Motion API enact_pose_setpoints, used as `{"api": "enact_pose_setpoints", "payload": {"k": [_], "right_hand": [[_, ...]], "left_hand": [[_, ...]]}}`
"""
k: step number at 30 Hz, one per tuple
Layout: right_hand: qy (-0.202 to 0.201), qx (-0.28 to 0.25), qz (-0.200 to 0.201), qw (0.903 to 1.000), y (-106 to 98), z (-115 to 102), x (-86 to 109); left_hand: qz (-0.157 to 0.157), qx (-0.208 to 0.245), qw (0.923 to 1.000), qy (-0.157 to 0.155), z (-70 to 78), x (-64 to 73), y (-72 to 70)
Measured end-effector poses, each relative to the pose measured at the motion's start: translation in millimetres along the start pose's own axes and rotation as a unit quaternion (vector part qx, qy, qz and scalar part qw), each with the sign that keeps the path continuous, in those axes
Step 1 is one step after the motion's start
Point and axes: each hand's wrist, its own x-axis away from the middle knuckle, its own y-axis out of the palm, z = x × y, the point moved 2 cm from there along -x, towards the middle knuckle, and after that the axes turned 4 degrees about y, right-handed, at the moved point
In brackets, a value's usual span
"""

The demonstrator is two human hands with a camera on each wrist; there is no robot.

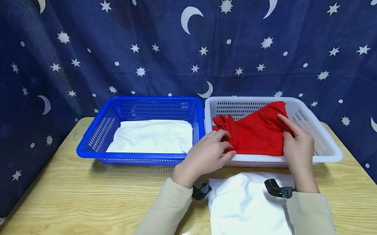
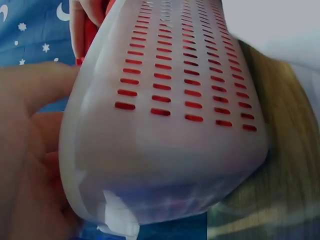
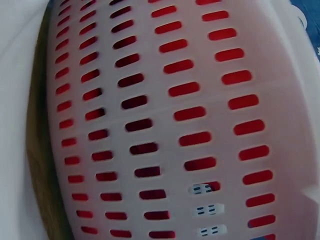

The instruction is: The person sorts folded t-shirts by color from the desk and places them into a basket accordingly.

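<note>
A red cloth garment (image 1: 261, 132) lies in the white plastic basket (image 1: 329, 152), bunched at its left end and smoother on the right. My left hand (image 1: 207, 153) reaches over the basket's front left rim, its bent fingers touching the bunched part. In the left wrist view the thumb of my left hand (image 2: 30, 150) lies along the rim and the other fingers are inside. My right hand (image 1: 299, 144) rests on the garment's right side with the index finger extended. Red fabric shows through the slots of the basket wall (image 3: 165, 125) in the right wrist view.
A blue basket (image 1: 137, 157) holding a white cloth (image 1: 154, 135) stands left of the white one. Folded white fabric, apparently a shirt (image 1: 250, 215), lies on the wooden table (image 1: 93, 204) in front, beneath my forearms. A star-patterned dark blue curtain (image 1: 167, 64) hangs behind.
</note>
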Motion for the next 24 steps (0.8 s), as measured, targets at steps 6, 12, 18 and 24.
{"api": "enact_pose_setpoints", "payload": {"k": [6,12,18,24], "right_hand": [[-0.048,0.035,-0.004,0.9982,3,-2,0.9],[-0.025,0.058,-0.030,0.9976,1,0,1.0],[-0.002,0.072,-0.056,0.9958,-5,4,-0.9],[-0.010,0.084,-0.035,0.9958,-12,8,-3.1]], "left_hand": [[-0.074,-0.033,0.9965,-0.019,6.0,0.7,1.4],[-0.076,-0.031,0.9964,-0.021,5.8,1.6,3.0],[-0.068,-0.029,0.9967,-0.032,5.0,2.7,3.0],[-0.060,-0.026,0.9942,-0.086,7.2,2.2,0.7]]}}
